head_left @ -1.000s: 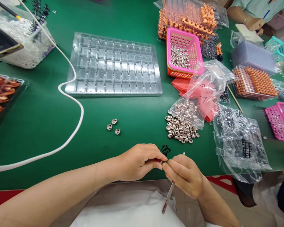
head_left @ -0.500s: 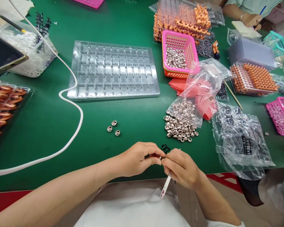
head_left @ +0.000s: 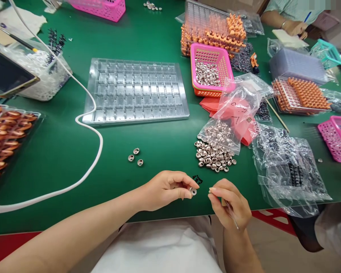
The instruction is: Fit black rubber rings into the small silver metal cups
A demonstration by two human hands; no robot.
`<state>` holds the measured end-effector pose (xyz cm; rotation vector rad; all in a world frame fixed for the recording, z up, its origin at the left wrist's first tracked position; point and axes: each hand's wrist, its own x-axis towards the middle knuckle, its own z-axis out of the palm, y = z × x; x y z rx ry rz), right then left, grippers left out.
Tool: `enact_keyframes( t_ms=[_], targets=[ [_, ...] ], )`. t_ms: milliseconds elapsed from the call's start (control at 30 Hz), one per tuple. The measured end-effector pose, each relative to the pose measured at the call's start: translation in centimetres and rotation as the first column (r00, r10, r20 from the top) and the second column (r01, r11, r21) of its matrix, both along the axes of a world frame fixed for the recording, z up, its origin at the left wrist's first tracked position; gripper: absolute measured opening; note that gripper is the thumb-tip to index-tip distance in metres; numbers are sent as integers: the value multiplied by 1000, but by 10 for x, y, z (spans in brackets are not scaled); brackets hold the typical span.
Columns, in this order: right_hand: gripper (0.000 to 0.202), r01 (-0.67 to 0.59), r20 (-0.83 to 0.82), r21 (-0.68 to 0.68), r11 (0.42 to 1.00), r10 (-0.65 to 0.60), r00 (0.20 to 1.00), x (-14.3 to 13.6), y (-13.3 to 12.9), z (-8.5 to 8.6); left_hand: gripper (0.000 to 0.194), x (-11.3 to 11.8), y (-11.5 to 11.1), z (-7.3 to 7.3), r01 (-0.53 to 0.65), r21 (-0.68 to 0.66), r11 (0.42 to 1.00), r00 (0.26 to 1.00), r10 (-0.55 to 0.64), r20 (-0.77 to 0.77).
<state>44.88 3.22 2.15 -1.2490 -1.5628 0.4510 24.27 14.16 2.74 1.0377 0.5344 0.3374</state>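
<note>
My left hand (head_left: 170, 190) pinches a small silver metal cup (head_left: 193, 191) with a hole in it, between thumb and fingertips. To its right, my right hand (head_left: 230, 203) is closed, thumb and forefinger together, with a slim stick-like tool (head_left: 232, 216) lying across the palm. Whether the fingertips also hold a tiny part cannot be made out. Small black pieces (head_left: 197, 179) lie just beyond my left fingertips. A pile of silver cups (head_left: 216, 155) spills from a clear bag beyond my hands. Three more cups (head_left: 140, 162) lie apart on the left.
A clear compartment tray (head_left: 136, 91) lies behind the three cups. A white cable (head_left: 99, 148) winds along the left. Pink basket (head_left: 211, 51), plastic bags (head_left: 290, 167) and orange parts (head_left: 309, 93) crowd the right. A co-worker's hand (head_left: 294, 29) holds a blue pen at far right.
My right hand has moved right, away from my left, and its tool has turned in the palm. The cup in my left fingers now shows clearly. The view has shifted slightly.
</note>
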Motion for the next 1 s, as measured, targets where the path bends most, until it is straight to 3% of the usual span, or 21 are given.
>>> enact_keyframes(
  t_ms=[300,433,500,600,667,733,833,1000],
  targets=[
    [41,-78,102,29,997,75,992,-3,4,-1,19,1,-2,0,-7,79,997,1000,8,-13],
    [44,-88,109,38,995,84,991,-3,5,1,20,-1,1,3,19,266,964,997,3,-81],
    [44,-72,97,49,996,67,993,-1,4,0,20,-7,7,7,66,461,885,977,36,-208],
    [44,-36,77,49,998,32,997,5,0,-2,23,-25,15,16,250,703,666,876,155,-457],
    [42,-8,73,37,999,5,997,9,-2,-4,29,-41,19,21,385,751,537,773,257,-580],
    [39,12,78,28,1000,-14,997,13,-3,-7,34,-55,19,24,476,759,444,693,342,-635],
    [37,34,79,31,999,-37,996,17,-4,-10,37,-64,19,26,557,760,335,625,434,-649],
    [39,43,52,39,998,-45,998,21,-7,-12,34,-50,24,29,630,736,247,548,529,-647]
  ],
)
